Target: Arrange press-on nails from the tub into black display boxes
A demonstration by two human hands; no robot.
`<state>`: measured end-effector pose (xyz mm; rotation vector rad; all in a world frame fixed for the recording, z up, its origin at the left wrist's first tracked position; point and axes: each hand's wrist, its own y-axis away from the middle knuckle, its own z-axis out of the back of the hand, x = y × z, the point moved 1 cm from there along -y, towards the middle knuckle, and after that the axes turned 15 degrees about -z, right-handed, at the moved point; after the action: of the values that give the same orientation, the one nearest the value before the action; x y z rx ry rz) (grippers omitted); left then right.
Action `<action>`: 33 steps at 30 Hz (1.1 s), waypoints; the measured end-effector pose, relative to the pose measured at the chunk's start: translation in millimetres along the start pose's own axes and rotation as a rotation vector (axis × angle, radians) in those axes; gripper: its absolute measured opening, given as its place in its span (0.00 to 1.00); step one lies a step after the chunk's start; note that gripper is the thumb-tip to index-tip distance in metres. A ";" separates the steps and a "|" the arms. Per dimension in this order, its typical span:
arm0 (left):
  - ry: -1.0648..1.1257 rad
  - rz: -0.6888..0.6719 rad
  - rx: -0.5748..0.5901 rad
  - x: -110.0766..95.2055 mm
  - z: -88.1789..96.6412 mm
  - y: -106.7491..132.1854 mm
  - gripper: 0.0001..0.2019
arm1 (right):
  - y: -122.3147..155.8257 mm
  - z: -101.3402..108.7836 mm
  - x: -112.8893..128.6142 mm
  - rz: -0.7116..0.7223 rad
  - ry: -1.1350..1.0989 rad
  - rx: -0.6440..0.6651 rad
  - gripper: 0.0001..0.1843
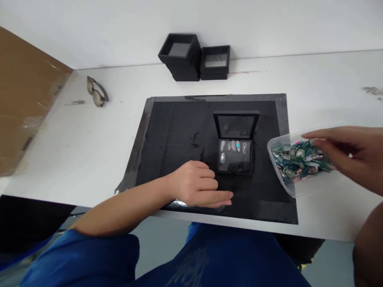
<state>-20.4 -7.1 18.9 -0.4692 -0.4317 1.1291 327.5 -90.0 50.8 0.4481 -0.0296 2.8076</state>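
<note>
My left hand [202, 185] rests low over the black mat [179, 135], fingers curled and thumb and forefinger tips together; whatever they hold, if anything, is hidden. Just beyond it stands a small black display case [235, 163] with its lid tilted up. Several decorated false nails [233, 146] lie inside, mostly along the top row, with one lower at the left. At the right, my right hand [353, 153] reaches over a clear plastic tub [287, 187], its fingers stretched out and apart at the rim. Green, clear and pinkish false nails [302, 159] fill the tub.
Black display cases [184, 59] are stacked against the wall, beside a lower stack [215, 61]. Glasses [97, 91] lie on the white table [74, 139] at the left. A brown cardboard panel [26, 99] borders that side. Something shiny [178, 203] sits under my left wrist.
</note>
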 end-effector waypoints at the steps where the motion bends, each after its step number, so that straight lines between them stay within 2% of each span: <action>1: 0.029 -0.015 -0.008 0.8 -0.8 0.1 0.08 | 0.7 -4.2 7.1 0.022 0.036 0.041 0.18; 4: 0.049 -0.034 -0.010 2.8 -1.6 1.0 0.06 | 0.6 -14.9 18.1 0.065 0.129 0.132 0.19; 9: 0.009 -0.026 0.001 5.4 -1.5 4.8 0.05 | -4.3 -27.0 24.0 0.035 0.251 0.241 0.15; 14: -0.002 0.005 -0.026 8.2 -4.2 12.2 0.07 | -6.7 -30.7 24.5 0.005 0.221 0.270 0.11; 20: 0.007 0.031 -0.055 9.4 -5.2 17.6 0.08 | -5.9 -17.0 13.2 -0.041 -0.011 0.249 0.14; 23: 0.018 0.039 -0.040 9.8 -4.3 16.4 0.09 | -5.0 -10.8 10.0 -0.084 -0.246 0.363 0.17; 26: 0.023 0.047 -0.013 10.4 -3.5 15.1 0.09 | -3.7 -7.5 12.8 -0.104 -0.547 0.529 0.17; 28: 0.023 0.044 -0.006 10.6 -3.5 15.1 0.08 | -2.7 -5.6 15.9 -0.125 -0.673 0.598 0.16; 33: 0.004 0.064 0.013 11.0 -4.9 15.3 0.06 | -0.4 -2.8 13.5 -0.167 -0.749 0.566 0.13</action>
<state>-25.2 7.8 7.3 -0.4762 -0.4080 1.1920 314.5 -85.5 52.2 1.5157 0.6146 2.2867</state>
